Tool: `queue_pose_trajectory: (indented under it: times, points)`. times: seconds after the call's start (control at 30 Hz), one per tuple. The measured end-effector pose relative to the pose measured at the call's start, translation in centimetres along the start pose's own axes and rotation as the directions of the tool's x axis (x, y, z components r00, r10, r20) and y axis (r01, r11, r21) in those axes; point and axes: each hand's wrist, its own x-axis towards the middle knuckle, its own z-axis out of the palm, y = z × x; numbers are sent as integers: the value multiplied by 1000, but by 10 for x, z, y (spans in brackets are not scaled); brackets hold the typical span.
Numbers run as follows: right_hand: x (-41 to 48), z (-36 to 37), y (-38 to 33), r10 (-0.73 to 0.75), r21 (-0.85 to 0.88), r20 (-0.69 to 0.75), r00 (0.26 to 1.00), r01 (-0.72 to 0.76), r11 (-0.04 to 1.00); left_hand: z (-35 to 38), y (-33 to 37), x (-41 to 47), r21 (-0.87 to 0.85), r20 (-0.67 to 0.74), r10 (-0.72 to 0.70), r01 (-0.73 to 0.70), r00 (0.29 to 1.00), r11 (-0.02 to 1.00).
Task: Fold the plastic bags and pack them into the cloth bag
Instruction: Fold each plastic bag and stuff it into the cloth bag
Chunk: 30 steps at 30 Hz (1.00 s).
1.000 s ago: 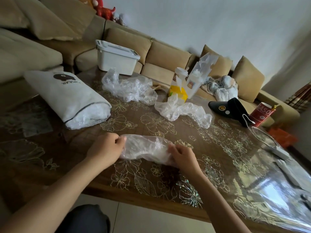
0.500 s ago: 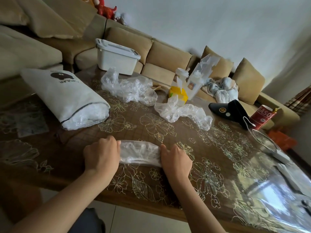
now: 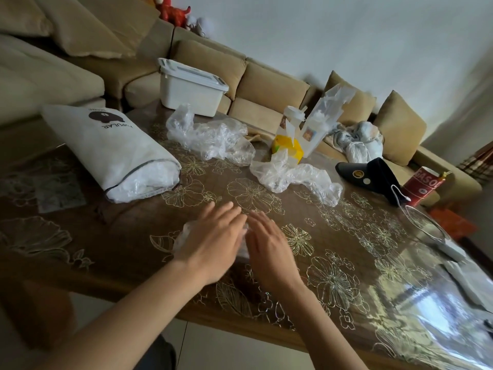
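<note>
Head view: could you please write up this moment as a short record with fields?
left hand: flat, fingers straight, pressing the folded plastic bag
right hand: flat, apparently on the same bag's right end
folded plastic bag: on the table, mostly hidden under both hands
cloth bag: lying on its side, plastic showing in its mouth
left crumpled bag: unfolded, beyond the hands
right crumpled bag: unfolded, beside it
</note>
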Motion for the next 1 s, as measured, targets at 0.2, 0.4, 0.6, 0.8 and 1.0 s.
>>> queue_pose_trajectory:
  times: [0.2,0.4,0.6,0.8,1.0]
  points:
    - [-10,4,15,130,-83,327,936,-109,991,21,-11,-4,190,261,-105,56,960,980]
    - [-15,2,20,145,-112,362,921,-112,987,27,-14,-8,117,300,-103,70,948,991]
    - [-14,4,20,148,-113,362,920,-114,987,29,-14,-7,94,334,-108,81,936,992]
    - [-13,3,19,153,-117,365,918,-118,986,31,-15,-5,133,336,-108,66,936,989]
    - [-14,3,20,160,-114,373,914,-126,985,21,-16,0,-85,361,-170,213,917,973]
